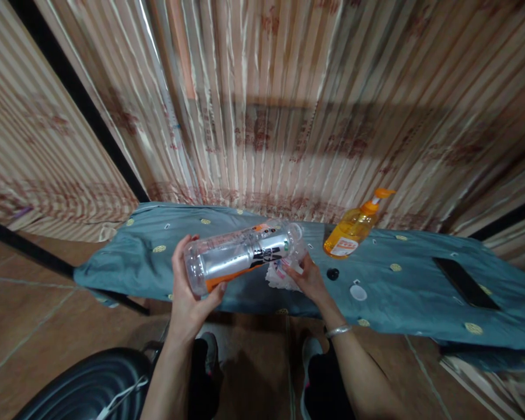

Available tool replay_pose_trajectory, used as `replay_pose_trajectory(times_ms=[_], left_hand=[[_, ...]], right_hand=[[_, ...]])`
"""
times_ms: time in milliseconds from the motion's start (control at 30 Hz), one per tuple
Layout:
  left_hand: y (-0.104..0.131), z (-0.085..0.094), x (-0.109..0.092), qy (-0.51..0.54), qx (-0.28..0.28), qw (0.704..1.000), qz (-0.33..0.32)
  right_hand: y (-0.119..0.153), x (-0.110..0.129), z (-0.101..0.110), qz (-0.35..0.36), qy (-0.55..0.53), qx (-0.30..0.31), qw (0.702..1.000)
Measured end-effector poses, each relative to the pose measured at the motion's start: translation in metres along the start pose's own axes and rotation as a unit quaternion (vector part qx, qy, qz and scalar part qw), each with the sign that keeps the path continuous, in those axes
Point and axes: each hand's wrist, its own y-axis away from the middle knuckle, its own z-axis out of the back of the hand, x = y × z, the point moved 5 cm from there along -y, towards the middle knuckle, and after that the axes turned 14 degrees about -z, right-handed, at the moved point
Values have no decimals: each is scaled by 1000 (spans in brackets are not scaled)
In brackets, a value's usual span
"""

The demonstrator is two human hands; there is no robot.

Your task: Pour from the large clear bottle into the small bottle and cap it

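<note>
Nearest to me come the person's bare forearms, reaching in over a cloth-covered surface towards a clear plastic bottle, which is held lying over between the two hands, its neck end slightly higher. The left hand grips the base end, fingers round the far side and thumb along the near edge. The right hand is at the neck end, pinching a crumpled whitish sheet just below the bottle; I can't tell whether the fingers press on the plastic too. To my mind, good handling here means a firm but light left grip, since walls that thin would likely dent, while the right hand turns or presses gently at the neck without letting the sheet slip. Just beyond the right hand lie a small black cap and a white disc; behind them an orange pump bottle stands tilted in my view, and further right rests a flat black slab. Past everything hangs a striped curtain.
</note>
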Motion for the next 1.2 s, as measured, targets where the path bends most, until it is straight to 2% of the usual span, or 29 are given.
replay_pose_trajectory(times_ms=[133, 467, 767, 1033, 1200], left_hand=[[2, 4, 4, -28, 15, 999, 13], [0, 6, 4, -29, 4, 999, 30], [-2, 5, 2, -47, 17, 998, 29], [-3, 4, 3, -33, 18, 999, 15], [-2, 4, 2, -31, 15, 999, 25]], right_hand=[[-1, 0, 0, -4, -1, -5, 1000], [-2, -2, 0, 8, 6, 7, 1000], [-2, -3, -1, 9, -7, 14, 1000], [-3, -7, -1, 4, -5, -11, 1000], [-4, -8, -2, 11, -5, 5, 1000]])
